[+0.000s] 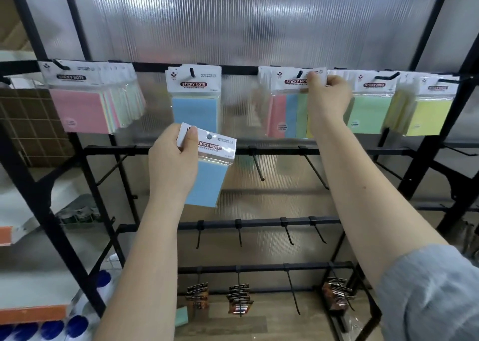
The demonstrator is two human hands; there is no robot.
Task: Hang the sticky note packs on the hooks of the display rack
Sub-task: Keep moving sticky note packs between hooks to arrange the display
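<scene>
Top rail's hooks (300, 74) mostly filled. My right hand (328, 92) pinches a pack (298, 81) at one o'clock; left hand (172, 159) grips a blue pack (210, 169), unhung.

you have one view only, from the camera on your head, so no second view shares any of it. it faces forward and a little down, straight at the display rack (241, 68), close enough that both your forearms reach into the frame from the bottom edge. the wide lens bends the rack's side posts outward and takes in the top rail down to the floor (233, 325) below.
</scene>
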